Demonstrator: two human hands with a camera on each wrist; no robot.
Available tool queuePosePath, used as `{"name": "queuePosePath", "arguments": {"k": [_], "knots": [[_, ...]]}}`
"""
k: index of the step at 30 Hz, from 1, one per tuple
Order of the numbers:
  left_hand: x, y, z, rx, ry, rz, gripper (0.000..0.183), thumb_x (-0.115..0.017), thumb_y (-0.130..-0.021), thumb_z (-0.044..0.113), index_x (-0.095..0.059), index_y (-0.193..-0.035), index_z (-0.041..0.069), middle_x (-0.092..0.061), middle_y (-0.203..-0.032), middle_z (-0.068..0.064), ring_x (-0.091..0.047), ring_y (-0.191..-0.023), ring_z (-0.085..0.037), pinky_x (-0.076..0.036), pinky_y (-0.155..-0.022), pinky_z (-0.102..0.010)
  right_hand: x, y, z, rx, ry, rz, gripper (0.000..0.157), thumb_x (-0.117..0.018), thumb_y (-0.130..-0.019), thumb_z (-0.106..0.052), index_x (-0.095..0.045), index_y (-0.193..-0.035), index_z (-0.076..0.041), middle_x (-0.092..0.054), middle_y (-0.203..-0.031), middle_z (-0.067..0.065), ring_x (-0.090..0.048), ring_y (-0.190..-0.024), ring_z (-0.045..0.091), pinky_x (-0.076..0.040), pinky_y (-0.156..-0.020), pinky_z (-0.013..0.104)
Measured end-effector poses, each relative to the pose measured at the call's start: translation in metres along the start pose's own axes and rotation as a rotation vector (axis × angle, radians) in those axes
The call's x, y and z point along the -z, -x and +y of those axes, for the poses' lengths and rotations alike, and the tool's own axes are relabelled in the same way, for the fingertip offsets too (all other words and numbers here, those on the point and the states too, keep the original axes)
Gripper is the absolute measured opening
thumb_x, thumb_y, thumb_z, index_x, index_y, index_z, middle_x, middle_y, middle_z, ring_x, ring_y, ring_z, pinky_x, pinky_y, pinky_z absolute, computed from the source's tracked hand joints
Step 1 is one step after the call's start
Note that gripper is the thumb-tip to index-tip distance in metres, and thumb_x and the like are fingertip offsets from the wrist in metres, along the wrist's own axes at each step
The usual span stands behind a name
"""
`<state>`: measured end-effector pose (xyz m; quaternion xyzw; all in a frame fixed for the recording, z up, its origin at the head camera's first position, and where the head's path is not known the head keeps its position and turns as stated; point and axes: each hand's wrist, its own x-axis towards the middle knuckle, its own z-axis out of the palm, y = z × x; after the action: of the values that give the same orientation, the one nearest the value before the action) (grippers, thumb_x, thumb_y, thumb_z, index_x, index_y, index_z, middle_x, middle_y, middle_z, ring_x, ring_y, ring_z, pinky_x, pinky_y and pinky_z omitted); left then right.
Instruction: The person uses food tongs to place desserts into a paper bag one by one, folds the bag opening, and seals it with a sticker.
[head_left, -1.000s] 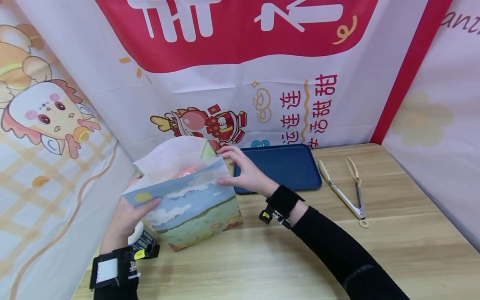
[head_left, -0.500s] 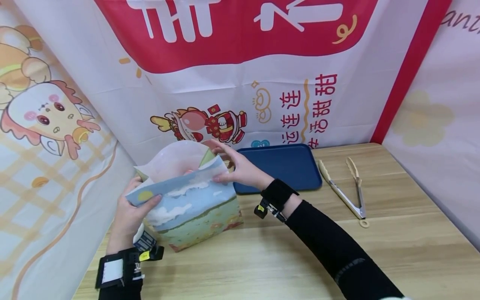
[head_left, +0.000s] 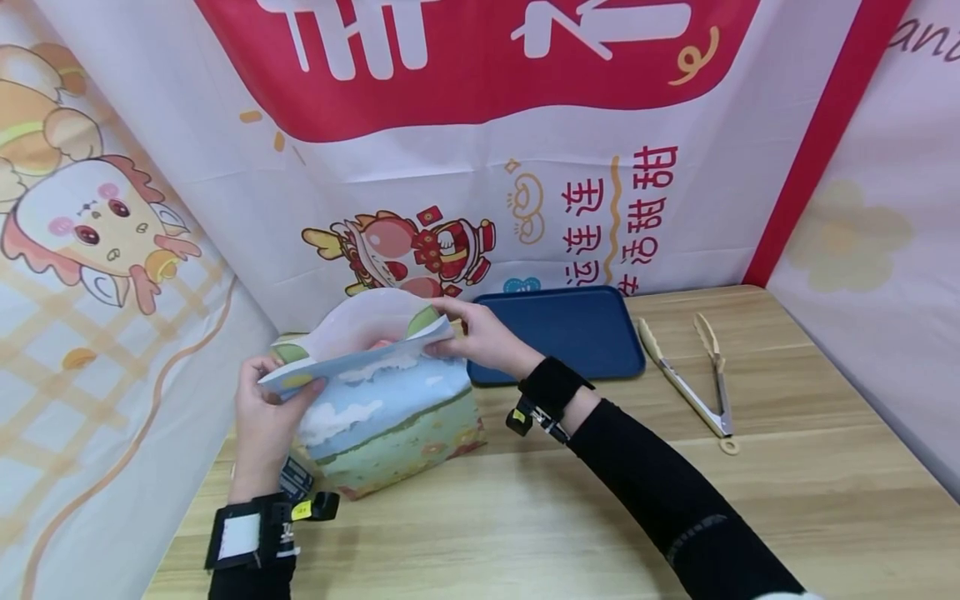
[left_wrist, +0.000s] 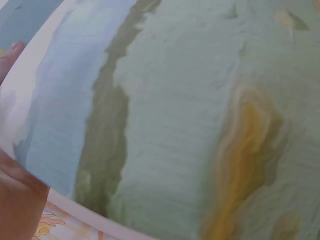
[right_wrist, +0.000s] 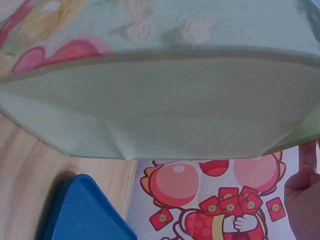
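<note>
A paper bag [head_left: 390, 417] painted with sky, clouds and a meadow stands at the left of the table in the head view. My left hand [head_left: 258, 417] pinches the left end of its upper edge, thumb on the painted front. At the right end, my right hand [head_left: 487, 337] grips the same rim, with some fingertips hidden behind the paper. The front edge bends over toward me, and a bit of something pink [head_left: 381, 343] shows inside the white lining. Up close in the left wrist view is the painted bag side [left_wrist: 175, 125]; the right wrist view catches a folded side panel [right_wrist: 190, 110].
A blue tray [head_left: 558, 333] lies behind my right hand. Metal tongs [head_left: 686, 392] with beige tips lie spread to its right. Partly hidden by my left wrist and the bag is a dark-labelled container [head_left: 296, 477]. Printed cloth hangs behind and at both sides.
The bag's front edge has bent lower and toward me, showing less of the inside. My left hand has moved up and right with it; the right hand's fingers have closed on the rim.
</note>
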<state>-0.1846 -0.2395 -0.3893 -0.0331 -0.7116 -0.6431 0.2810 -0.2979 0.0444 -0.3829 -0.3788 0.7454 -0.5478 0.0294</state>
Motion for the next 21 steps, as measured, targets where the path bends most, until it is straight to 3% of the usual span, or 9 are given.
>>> {"name": "queuePosePath", "arguments": {"k": [2, 6, 11, 15, 19, 21], "knots": [[0.0, -0.001, 0.0, 0.022, -0.01, -0.037, 0.057, -0.07, -0.072, -0.016, -0.043, -0.108, 0.018, -0.053, -0.106, 0.002, -0.05, -0.096, -0.015, -0.044, -0.076, -0.016, -0.001, 0.0, 0.0, 0.001, -0.009, -0.012, 0.055, -0.072, -0.082, -0.024, -0.052, -0.134, -0.018, -0.06, -0.117, 0.003, -0.049, -0.103, 0.015, -0.045, -0.086, 0.041], [0.004, -0.007, -0.001, -0.011, -0.109, -0.184, 0.065, -0.067, -0.075, -0.015, -0.042, -0.131, 0.007, -0.057, -0.116, 0.005, -0.05, -0.103, -0.015, -0.041, -0.083, -0.016, -0.003, -0.001, 0.0, 0.017, -0.024, -0.03, 0.056, -0.071, -0.083, -0.022, -0.051, -0.135, -0.016, -0.059, -0.121, 0.005, -0.05, -0.107, 0.013, -0.046, -0.092, 0.042], [0.006, -0.011, 0.008, -0.12, -0.224, -0.341, 0.052, -0.065, -0.077, -0.014, -0.05, -0.124, -0.002, -0.054, -0.113, 0.009, -0.048, -0.101, -0.013, -0.038, -0.082, -0.016, -0.003, 0.001, -0.002, 0.045, -0.046, -0.054, 0.044, -0.069, -0.085, -0.018, -0.057, -0.126, -0.011, -0.058, -0.119, 0.006, -0.049, -0.105, 0.014, -0.046, -0.09, 0.042], [0.001, -0.008, 0.019, -0.099, -0.214, -0.343, 0.044, -0.064, -0.077, -0.016, -0.054, -0.117, 0.001, -0.052, -0.11, 0.01, -0.048, -0.096, -0.011, -0.038, -0.08, -0.017, -0.002, -0.001, -0.003, 0.022, -0.065, -0.081, 0.039, -0.07, -0.084, -0.018, -0.06, -0.12, -0.01, -0.059, -0.117, 0.007, -0.051, -0.105, 0.014, -0.047, -0.089, 0.041], [0.001, -0.009, 0.011, -0.075, -0.225, -0.291, 0.046, -0.067, -0.075, -0.014, -0.057, -0.105, 0.019, -0.055, -0.1, 0.013, -0.049, -0.089, -0.01, -0.04, -0.075, -0.018, -0.002, -0.006, -0.002, 0.011, -0.072, -0.105, 0.042, -0.075, -0.079, -0.02, -0.06, -0.118, -0.01, -0.062, -0.11, 0.007, -0.054, -0.099, 0.015, -0.048, -0.087, 0.039], [0.002, -0.01, 0.006, -0.074, -0.241, -0.264, 0.046, -0.07, -0.074, -0.013, -0.057, -0.101, 0.022, -0.056, -0.095, 0.014, -0.049, -0.086, -0.01, -0.04, -0.072, -0.018, -0.001, -0.009, -0.003, 0.021, -0.066, -0.113, 0.044, -0.077, -0.076, -0.02, -0.06, -0.116, -0.01, -0.062, -0.109, 0.007, -0.054, -0.097, 0.016, -0.047, -0.087, 0.039]]}}
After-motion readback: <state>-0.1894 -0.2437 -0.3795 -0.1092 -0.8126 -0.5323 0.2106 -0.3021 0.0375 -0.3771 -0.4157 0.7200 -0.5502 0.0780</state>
